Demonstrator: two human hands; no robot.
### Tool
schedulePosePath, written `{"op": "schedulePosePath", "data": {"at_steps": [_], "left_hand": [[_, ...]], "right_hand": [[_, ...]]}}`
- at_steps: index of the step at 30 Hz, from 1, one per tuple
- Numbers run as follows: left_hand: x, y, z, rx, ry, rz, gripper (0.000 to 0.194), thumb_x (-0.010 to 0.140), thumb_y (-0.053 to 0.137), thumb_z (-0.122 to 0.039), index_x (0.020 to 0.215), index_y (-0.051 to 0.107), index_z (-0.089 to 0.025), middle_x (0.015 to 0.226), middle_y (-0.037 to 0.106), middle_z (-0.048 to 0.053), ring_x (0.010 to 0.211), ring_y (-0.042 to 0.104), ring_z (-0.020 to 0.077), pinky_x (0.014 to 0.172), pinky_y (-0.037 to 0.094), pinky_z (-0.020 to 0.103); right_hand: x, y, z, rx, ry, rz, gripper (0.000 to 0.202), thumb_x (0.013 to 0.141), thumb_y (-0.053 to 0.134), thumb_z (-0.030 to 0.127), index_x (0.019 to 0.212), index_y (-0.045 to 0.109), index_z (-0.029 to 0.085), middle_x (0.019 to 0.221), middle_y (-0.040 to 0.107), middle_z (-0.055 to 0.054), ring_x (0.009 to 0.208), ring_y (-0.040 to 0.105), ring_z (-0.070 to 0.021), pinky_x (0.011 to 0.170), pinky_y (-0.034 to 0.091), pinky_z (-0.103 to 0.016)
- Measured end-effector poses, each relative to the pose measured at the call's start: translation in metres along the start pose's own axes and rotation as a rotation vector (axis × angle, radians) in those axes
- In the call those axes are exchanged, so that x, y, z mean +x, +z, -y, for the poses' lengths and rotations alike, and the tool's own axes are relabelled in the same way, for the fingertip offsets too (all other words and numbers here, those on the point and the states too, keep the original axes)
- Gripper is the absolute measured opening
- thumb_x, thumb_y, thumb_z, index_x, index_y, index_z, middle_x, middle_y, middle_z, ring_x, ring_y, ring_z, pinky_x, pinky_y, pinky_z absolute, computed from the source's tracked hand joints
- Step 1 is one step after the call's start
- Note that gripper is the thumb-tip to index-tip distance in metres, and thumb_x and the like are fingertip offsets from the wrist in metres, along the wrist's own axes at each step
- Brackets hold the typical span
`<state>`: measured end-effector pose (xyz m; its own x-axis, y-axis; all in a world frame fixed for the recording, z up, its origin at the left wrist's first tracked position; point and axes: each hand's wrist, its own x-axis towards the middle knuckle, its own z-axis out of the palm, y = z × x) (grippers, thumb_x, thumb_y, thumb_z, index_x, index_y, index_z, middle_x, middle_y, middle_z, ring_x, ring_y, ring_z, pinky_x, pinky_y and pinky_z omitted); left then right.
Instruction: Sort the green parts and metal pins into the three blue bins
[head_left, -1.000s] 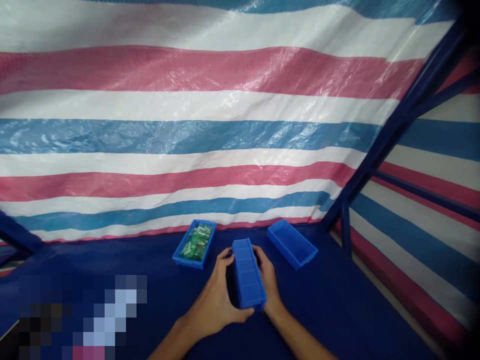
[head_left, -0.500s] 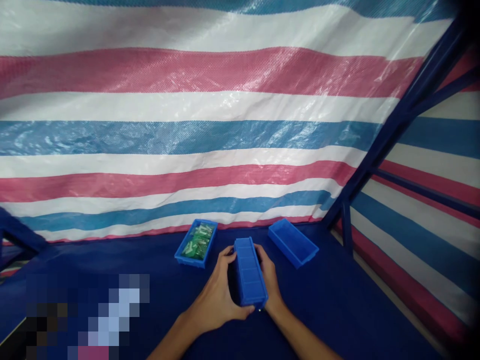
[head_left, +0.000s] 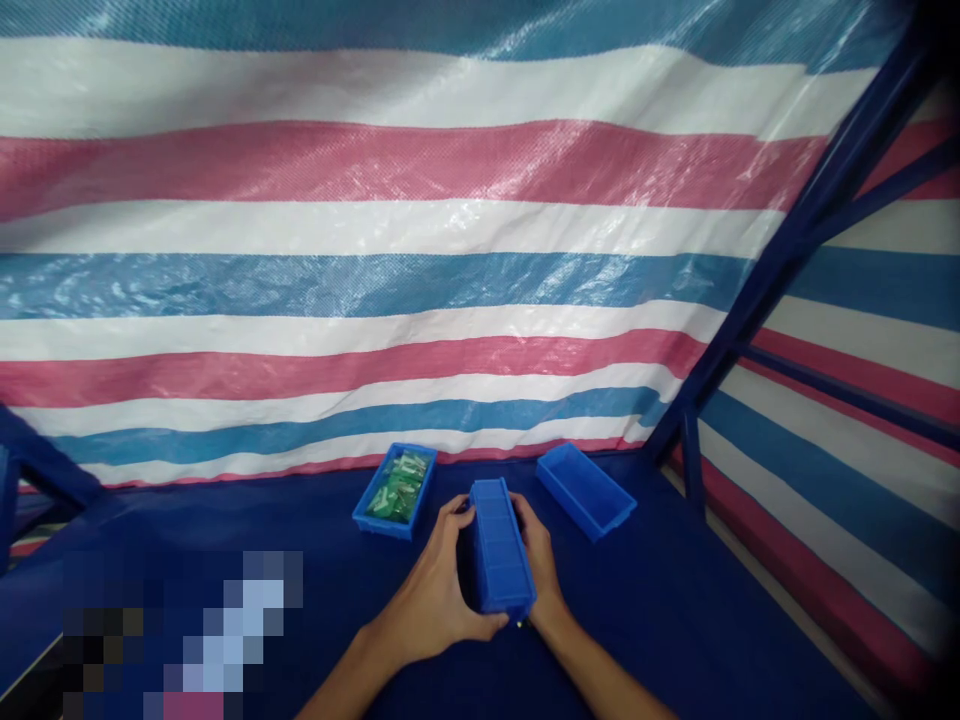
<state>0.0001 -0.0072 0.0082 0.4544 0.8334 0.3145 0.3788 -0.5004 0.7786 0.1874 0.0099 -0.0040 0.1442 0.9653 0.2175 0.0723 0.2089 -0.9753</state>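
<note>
A long blue plastic bin (head_left: 500,548) is tipped so that a ribbed outer face shows towards me; its inside is hidden. My left hand (head_left: 433,590) grips it from the left, with the fingers at the far end and the thumb at the near corner. Along the bin's right side my right hand (head_left: 541,560) is closed, its fingers partly hidden behind it. Beyond my left hand stands a blue bin with green and pale small pieces (head_left: 401,490), possibly circuit boards. Another blue bin (head_left: 585,490), with nothing visible inside, stands at an angle to the far right.
All this is on a dark blue table (head_left: 285,530). A striped plastic sheet (head_left: 360,380) hangs behind it, and a blue metal frame (head_left: 757,285) slants up on the right. At the lower left a patch (head_left: 225,640) is pixelated, its contents unreadable.
The view has tilted up slightly, so the sheet sits a little lower. Both hands keep their grip on the bin, which has barely moved.
</note>
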Motion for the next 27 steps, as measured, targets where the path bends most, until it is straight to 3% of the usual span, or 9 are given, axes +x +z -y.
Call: {"op": "schedulePosePath", "data": {"at_steps": [6,10,27], "left_hand": [[0.000,-0.004,-0.001,-0.017,0.002,0.002,0.123,0.062,0.101,-0.035,0.161,0.028,-0.028,0.170,0.024,0.021,0.156,0.035,0.0480,0.123,0.037,0.068],[0.000,-0.007,-0.002,-0.009,-0.027,0.012,0.125,0.061,0.101,-0.037,0.161,0.027,-0.026,0.169,0.026,0.021,0.155,0.035,0.0469,0.123,0.038,0.066],[-0.002,-0.016,0.003,0.008,-0.058,0.033,0.130,0.062,0.101,-0.035,0.163,0.020,-0.026,0.167,0.031,0.020,0.155,0.037,0.0425,0.125,0.037,0.062]], "right_hand": [[0.001,-0.001,-0.001,0.008,0.028,-0.025,0.044,0.099,0.059,0.054,0.121,0.077,0.020,0.109,0.082,-0.010,0.100,0.075,-0.0314,0.092,0.057,-0.041],[0.003,-0.002,-0.006,-0.014,0.041,-0.054,0.052,0.102,0.055,0.059,0.125,0.078,0.019,0.120,0.081,-0.013,0.112,0.074,-0.0340,0.099,0.056,-0.044],[0.005,0.000,-0.014,-0.014,0.017,-0.108,0.045,0.103,0.055,0.052,0.129,0.078,0.023,0.135,0.076,-0.011,0.128,0.068,-0.0321,0.116,0.047,-0.048]]}}
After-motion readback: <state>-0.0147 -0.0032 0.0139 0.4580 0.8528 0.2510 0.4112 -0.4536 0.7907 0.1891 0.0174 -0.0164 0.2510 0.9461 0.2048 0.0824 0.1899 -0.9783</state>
